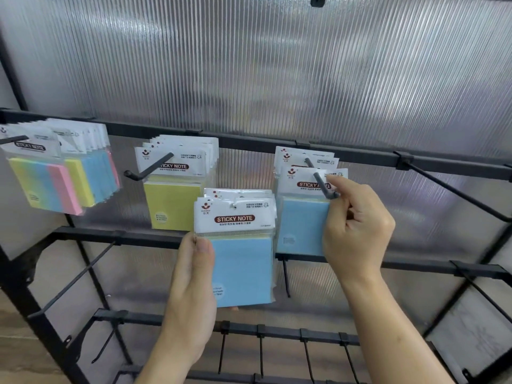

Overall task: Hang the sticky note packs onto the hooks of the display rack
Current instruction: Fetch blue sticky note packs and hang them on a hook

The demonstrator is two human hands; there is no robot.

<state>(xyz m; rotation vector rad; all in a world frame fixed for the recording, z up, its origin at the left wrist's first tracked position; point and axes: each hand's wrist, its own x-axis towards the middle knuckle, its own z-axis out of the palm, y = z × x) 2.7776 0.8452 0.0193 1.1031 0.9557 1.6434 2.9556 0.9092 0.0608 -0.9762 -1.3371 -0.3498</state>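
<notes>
While the left hand (191, 275) grips spare blue packs (241, 261), the right hand (357, 225) pinches a hung pack (302, 217) beside yellow packs (170, 200).

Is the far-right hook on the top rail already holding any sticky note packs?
No, the far-right hook is bare; the right hand is working a blue pack onto the neighbouring hook.
</notes>
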